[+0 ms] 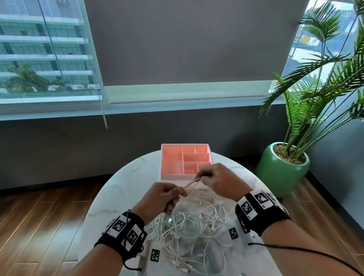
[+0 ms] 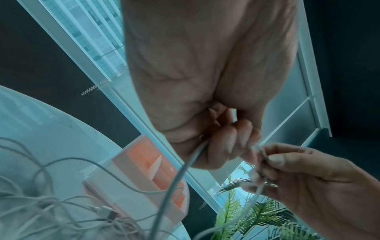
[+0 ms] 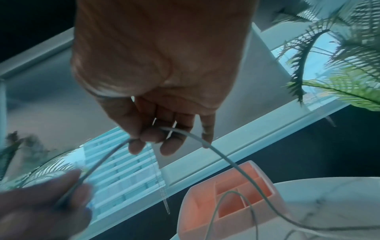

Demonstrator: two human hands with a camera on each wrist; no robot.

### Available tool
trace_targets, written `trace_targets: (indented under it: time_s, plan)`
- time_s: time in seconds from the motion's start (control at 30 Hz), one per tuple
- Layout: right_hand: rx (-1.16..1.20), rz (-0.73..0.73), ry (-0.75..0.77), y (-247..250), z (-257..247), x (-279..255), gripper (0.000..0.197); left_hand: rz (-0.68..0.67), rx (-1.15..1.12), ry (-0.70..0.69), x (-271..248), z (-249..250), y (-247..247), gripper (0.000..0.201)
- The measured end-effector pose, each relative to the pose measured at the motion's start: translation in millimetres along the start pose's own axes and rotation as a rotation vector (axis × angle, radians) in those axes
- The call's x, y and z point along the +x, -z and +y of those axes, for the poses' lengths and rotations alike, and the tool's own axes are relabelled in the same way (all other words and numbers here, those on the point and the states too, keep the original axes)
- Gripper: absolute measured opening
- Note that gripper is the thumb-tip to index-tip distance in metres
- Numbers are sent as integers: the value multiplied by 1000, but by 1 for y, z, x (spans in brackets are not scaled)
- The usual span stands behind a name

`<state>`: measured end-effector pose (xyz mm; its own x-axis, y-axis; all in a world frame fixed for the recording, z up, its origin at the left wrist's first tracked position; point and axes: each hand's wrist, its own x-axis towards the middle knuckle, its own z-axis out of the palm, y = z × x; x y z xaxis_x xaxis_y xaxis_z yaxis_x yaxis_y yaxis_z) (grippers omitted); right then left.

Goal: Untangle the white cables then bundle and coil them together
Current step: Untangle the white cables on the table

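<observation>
Both wrists wear black bands with square markers, and up front the left hand (image 1: 162,197) has its grip curled round a white strand, pinching it between thumb and fingers. Just beyond it, the right hand (image 1: 219,180) pinches that same strand, drawn short and taut between the two grips. Under both grips spreads the round marble table (image 1: 118,189). Beyond the right grip sits the pink divided tray (image 1: 171,158), on the table's far side. Right below the grips, the white cables (image 1: 192,230) lie in a loose tangle on the table, strands rising up into both hands. Off right of the right grip, a potted palm (image 1: 286,165) stands on the floor.
</observation>
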<state>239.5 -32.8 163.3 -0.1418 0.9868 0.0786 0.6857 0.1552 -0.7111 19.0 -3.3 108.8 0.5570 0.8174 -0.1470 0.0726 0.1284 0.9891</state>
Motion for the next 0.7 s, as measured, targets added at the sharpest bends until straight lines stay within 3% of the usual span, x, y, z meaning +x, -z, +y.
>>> trace_targets:
  time_s: [0.17,0.23,0.3,0.4,0.5,0.63,0.7]
  plan:
    - [36,202,-167,32,44,-9,17,77,60,47,-17,-26,22,26]
    - [-48,109,-247,38,58,-17,17,88,22,71,-21,-32,24,24]
    - [-140,-75,-292,32,60,-25,15,92,43,58,-20,-34,20,20]
    - [-128,-286,-180,4,38,-29,11,65,123,19,-14,-29,4,15]
    - [8,-375,-54,-35,14,-25,12,118,52,-24,-8,-22,-9,11]
    - [276,-160,-40,-70,6,-23,25,160,-466,-32,-4,-15,-13,14]
    - [354,-109,-32,-77,1,-22,26,175,-516,-44,-1,-15,-14,17]
